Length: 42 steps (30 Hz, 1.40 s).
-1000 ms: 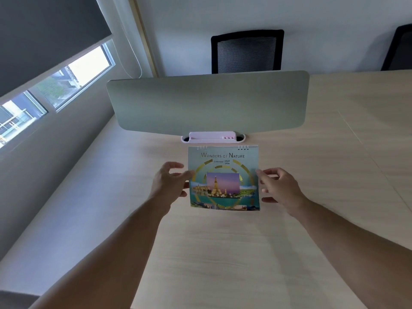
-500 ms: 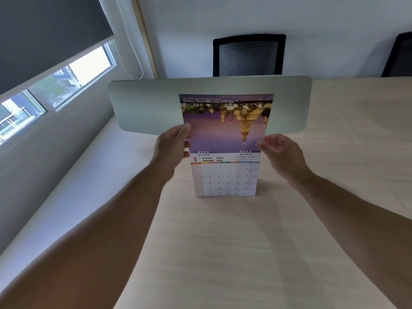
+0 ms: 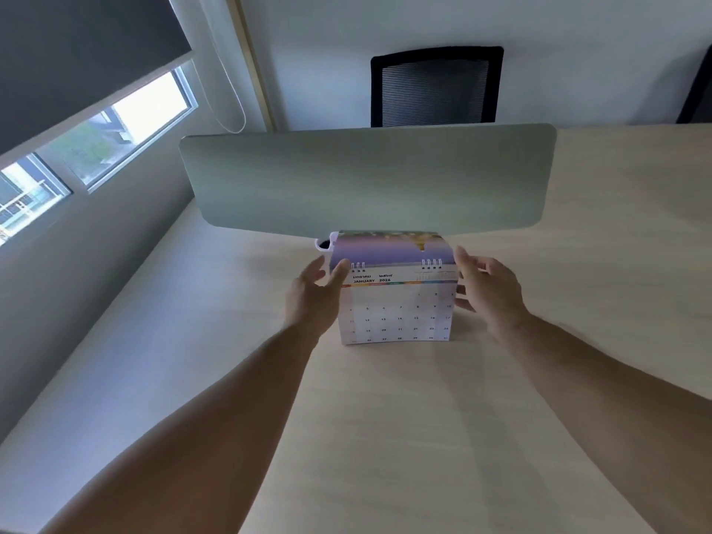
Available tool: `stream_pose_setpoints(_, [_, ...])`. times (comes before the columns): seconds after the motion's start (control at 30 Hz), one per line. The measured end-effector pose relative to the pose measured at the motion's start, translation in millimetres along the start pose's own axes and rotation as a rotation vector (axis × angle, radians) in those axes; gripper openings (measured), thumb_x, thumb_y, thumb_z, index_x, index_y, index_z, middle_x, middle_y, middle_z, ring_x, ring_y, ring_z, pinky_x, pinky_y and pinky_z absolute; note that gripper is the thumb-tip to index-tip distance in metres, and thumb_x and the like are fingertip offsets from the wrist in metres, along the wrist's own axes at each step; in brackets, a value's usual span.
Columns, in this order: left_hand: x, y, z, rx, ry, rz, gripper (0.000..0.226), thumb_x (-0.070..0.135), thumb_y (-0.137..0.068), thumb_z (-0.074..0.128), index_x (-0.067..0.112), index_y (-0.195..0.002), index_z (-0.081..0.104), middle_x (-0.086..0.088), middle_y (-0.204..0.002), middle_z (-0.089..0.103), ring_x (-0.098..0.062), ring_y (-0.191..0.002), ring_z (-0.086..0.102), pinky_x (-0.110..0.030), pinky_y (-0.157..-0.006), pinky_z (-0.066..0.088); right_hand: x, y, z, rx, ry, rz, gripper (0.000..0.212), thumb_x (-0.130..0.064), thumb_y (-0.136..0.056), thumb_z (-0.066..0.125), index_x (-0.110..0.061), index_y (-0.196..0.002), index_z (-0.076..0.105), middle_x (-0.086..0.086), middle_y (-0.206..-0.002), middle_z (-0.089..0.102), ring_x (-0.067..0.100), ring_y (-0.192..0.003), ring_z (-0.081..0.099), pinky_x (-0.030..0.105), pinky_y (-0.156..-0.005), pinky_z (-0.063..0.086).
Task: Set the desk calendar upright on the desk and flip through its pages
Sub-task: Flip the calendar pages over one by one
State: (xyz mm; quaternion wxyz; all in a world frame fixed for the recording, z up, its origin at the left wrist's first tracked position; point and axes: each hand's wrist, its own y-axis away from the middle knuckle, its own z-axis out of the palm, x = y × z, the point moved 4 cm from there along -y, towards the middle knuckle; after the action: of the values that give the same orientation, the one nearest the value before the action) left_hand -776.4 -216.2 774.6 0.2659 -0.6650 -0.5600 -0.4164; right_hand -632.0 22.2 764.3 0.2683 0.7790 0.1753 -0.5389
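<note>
Desk calendar (image 3: 397, 302): upright on desk (image 3: 385, 437), January 2026 page showing, cover folded over behind. Left hand (image 3: 314, 298) and right hand (image 3: 487, 291) flank it, fingers spread, gripping nothing.

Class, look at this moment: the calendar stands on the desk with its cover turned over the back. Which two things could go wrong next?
1. Both the left hand and the right hand are open beside the desk calendar, so it may tip over.
2. The flipped cover lies close under the grey divider panel; the next page swung over might brush the panel.
</note>
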Motion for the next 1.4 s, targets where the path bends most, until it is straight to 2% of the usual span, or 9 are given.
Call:
stream_pose_setpoints(0.13, [-32.5,22.3,9.0,-0.014,0.07,-0.211,0.083,0.077,-0.085,0.037,0.016,-0.135,0.063,-0.013,-0.131,0.07,-0.036,-0.126,0.062,-0.046,-0.103,0.05,31.7,19.9,8.2,-0.151,0.254,0.003,0.067,-0.067,-0.096,0.027,-0.019,-0.109,0.072,0.006,-0.11,0.073,0.031,-0.11,0.064,0.037,-0.091,0.046])
stream_pose_setpoints(0.23, [-38.7,39.3,20.8,-0.062,0.014,-0.109,0.056,0.047,-0.084,0.039,0.007,-0.104,0.073,-0.015,-0.099,0.077,-0.037,-0.101,0.071,-0.044,-0.081,0.054,57.5,35.7,15.6,-0.315,0.276,0.041,0.074,-0.07,-0.086,0.04,-0.028,-0.145,0.052,-0.005,-0.148,0.057,0.018,-0.132,0.053,0.033,-0.103,0.039])
stream_pose_setpoints(0.4, [-33.4,54.2,27.2,-0.1,-0.017,-0.045,0.051,0.036,-0.084,0.039,0.016,-0.113,0.076,-0.01,-0.101,0.08,-0.034,-0.092,0.072,-0.047,-0.081,0.06,65.2,49.8,21.5,-0.327,0.236,0.078,0.093,-0.058,-0.092,0.058,-0.02,-0.163,0.012,0.0,-0.167,0.026,0.015,-0.152,0.029,0.03,-0.121,0.024])
stream_pose_setpoints(0.5, [-35.5,59.8,26.8,-0.086,0.006,-0.05,0.049,0.032,-0.083,0.04,0.021,-0.115,0.076,-0.007,-0.104,0.081,-0.032,-0.09,0.074,-0.048,-0.079,0.062,62.1,59.2,24.1,-0.332,0.194,0.084,0.093,-0.056,-0.092,0.058,-0.02,-0.163,0.01,0.0,-0.166,0.029,0.016,-0.152,0.029,0.03,-0.119,0.025])
stream_pose_setpoints(0.6, [-35.6,65.6,22.2,-0.032,0.061,-0.113,0.035,0.033,-0.093,0.053,0.022,-0.116,0.078,0.001,-0.107,0.081,-0.021,-0.089,0.073,-0.036,-0.084,0.062,54.5,67.2,17.0,-0.227,0.292,0.011,0.067,-0.049,-0.098,0.054,-0.019,-0.155,0.037,0.0,-0.155,0.047,0.021,-0.143,0.044,0.03,-0.11,0.034])
stream_pose_setpoints(0.8, [-49.2,60.7,-0.2,-0.045,0.133,-0.173,0.011,0.03,-0.09,0.077,0.023,-0.084,0.073,-0.002,-0.092,0.082,-0.026,-0.091,0.079,-0.046,-0.084,0.065,49.8,64.1,-10.8,-0.038,0.251,-0.043,0.03,-0.04,-0.096,0.06,-0.019,-0.114,0.071,-0.006,-0.1,0.071,0.015,-0.087,0.066,0.025,-0.07,0.049])
stream_pose_setpoints(0.93, [-45.6,57.8,-15.9,-0.148,0.138,-0.132,0.014,0.028,-0.093,0.076,0.014,-0.09,0.078,-0.005,-0.093,0.083,-0.03,-0.092,0.08,-0.045,-0.081,0.067,46.6,57.6,-23.3,-0.071,0.11,-0.019,0.028,-0.045,-0.096,0.057,-0.024,-0.106,0.072,-0.004,-0.099,0.076,0.023,-0.089,0.075,0.041,-0.081,0.062])
stream_pose_setpoints(1.13, [-37.4,57.1,-34.9,0.007,0.045,-0.058,0.007,0.043,-0.076,0.081,0.044,-0.07,0.081,0.011,-0.075,0.082,-0.019,-0.077,0.08,-0.045,-0.075,0.067,36.4,53.0,-31.7,-0.136,0.012,0.026,0.03,-0.034,-0.102,0.053,-0.015,-0.111,0.074,0.008,-0.1,0.074,0.024,-0.078,0.068,0.042,-0.071,0.064])
stream_pose_setpoints(1.4, [-27.1,60.3,-46.1,0.093,-0.073,-0.08,0.026,0.048,-0.071,0.085,0.026,-0.07,0.073,0.01,-0.069,0.079,-0.017,-0.075,0.078,-0.045,-0.071,0.066,23.3,54.7,-29.9,-0.257,0.049,0.027,0.025,-0.032,-0.099,0.058,-0.017,-0.112,0.072,0.008,-0.099,0.076,0.024,-0.074,0.07,0.041,-0.069,0.065])
